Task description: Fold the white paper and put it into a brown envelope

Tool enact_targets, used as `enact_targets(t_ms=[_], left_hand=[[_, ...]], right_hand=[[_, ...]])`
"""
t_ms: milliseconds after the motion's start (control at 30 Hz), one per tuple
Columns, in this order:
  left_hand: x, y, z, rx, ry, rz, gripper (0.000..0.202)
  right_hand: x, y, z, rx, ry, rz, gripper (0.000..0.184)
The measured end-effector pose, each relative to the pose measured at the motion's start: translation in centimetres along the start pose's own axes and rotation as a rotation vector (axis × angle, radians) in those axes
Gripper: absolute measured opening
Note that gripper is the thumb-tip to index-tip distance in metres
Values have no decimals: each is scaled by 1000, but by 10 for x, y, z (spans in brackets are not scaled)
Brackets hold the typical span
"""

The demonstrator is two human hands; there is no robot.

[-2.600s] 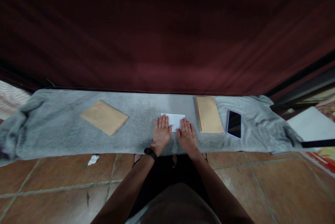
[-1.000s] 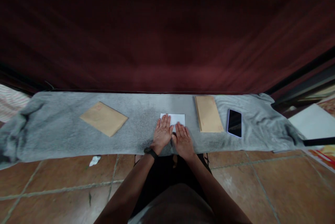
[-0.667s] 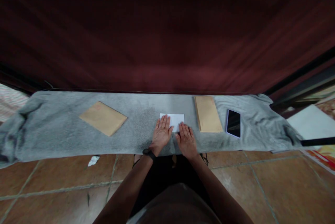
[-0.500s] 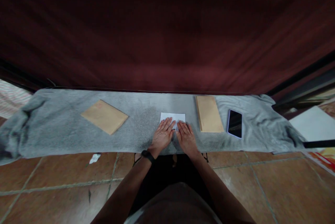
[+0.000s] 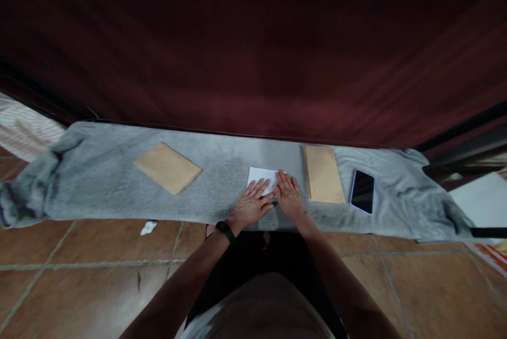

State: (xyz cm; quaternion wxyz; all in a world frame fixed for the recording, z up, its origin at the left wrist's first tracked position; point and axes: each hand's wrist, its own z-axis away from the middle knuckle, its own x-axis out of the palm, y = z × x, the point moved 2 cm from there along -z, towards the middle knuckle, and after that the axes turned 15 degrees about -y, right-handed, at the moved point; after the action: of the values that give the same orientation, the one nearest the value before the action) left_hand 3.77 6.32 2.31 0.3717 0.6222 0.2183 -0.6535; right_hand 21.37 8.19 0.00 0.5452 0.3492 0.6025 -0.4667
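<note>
A small folded white paper (image 5: 260, 177) lies on a long grey towel (image 5: 106, 180) spread over the tiled floor. My left hand (image 5: 252, 204), a black band on its wrist, lies flat on the paper's near edge with fingers spread, pointing up and right. Beside it, my right hand (image 5: 290, 196) presses flat on the paper's right part, fingers stretched out. Most of the paper is hidden under both hands; only its far left corner shows.
A tan envelope (image 5: 167, 167) lies on the towel to the left. Right of my hands sit a stack of tan envelopes (image 5: 324, 173) and a dark phone (image 5: 362, 191). A dark red curtain (image 5: 253, 48) hangs behind. A white scrap (image 5: 148, 227) lies on the brown tiles.
Both hands have stayed flat on the white paper. My left hand has turned its fingers toward the right and the hands sit closer over the paper. The camera view shifted a little left.
</note>
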Motion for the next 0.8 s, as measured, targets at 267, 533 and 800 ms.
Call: enact_targets(t_ms=[267, 533, 800], left_hand=[[-1, 0, 1, 3, 0, 3, 51], [1, -1, 0, 1, 2, -13, 47], [4, -1, 0, 2, 32, -27, 52]], right_hand=[[-5, 5, -12, 55, 9, 10, 54], [2, -18, 28, -31, 9, -2, 54], [4, -17, 35, 14, 39, 31, 59]])
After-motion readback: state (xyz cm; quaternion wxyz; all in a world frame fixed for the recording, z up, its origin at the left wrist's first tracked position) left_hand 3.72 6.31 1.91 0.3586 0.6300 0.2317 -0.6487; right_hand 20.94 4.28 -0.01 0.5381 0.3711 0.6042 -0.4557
